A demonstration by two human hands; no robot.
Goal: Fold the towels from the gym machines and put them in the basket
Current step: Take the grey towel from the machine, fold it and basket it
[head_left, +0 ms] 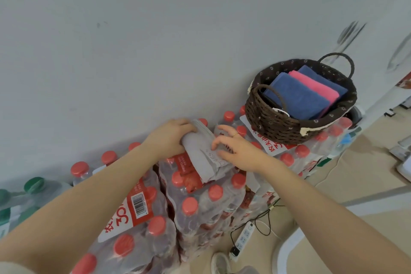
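- While both arms reach forward over shrink-wrapped packs of red-capped water bottles [189, 207], a grey towel [206, 153] lies folded on top of those packs, close to the wall [133, 40].
- The left hand [171, 138] grips the far end of the grey towel, fingers curled over its edge.
- The right hand [235, 147] rests on the towel's near side — fingers spread and lightly bent, tips touching the cloth, not closed round it.
- A dark woven basket [278, 122] with two loop handles stands on the bottle packs to the right of the hands, apart from the grey towel.
- Inside the basket lie folded towels already: a blue towel [295, 98] in front, a pink towel [315, 87] behind it, and another blue one at the back.
- Green-capped bottles [33, 184] show at the left edge.
- On the floor below the packs — a white power strip [244, 236] with dark cables.
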